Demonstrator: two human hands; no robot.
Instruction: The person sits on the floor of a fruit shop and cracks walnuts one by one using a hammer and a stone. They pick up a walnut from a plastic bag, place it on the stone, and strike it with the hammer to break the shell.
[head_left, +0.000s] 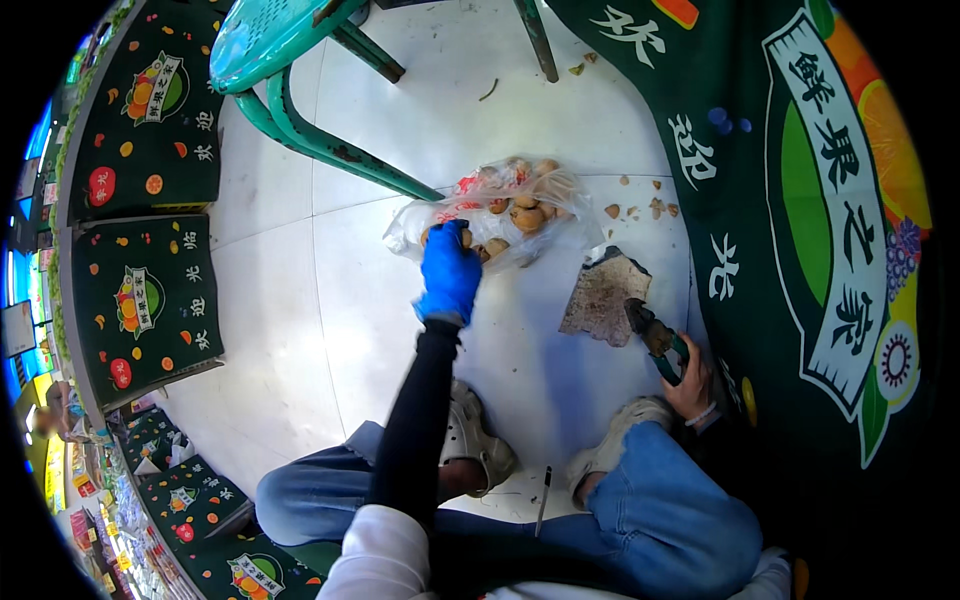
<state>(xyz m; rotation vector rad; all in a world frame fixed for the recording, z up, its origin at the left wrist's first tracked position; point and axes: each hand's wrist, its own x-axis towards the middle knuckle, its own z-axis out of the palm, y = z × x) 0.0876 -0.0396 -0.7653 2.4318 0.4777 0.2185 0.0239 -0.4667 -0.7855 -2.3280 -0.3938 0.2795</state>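
Observation:
My left hand (450, 277), in a blue glove, reaches into an open clear plastic bag (405, 229) on the floor. Its fingertips are hidden from view at the bag, so what they touch cannot be told. Round brown nuts or fruits (528, 217) with rough shells lie in the bag. My right hand (691, 382), bare and with a light bracelet at the wrist, holds green-handled pliers or a similar tool (658, 339). The tool's dark head is over the edge of a flat, speckled stone or tile piece (606, 296) with a broken outline.
A green metal stool (277, 37) with worn paint stands at the upper left. Shell fragments (657, 208) lie right of the bag. A printed dark green cloth (720, 187) hangs along the right. A thin stick-like tool (544, 499) lies between my shoes. Covered display stands (142, 292) line the left.

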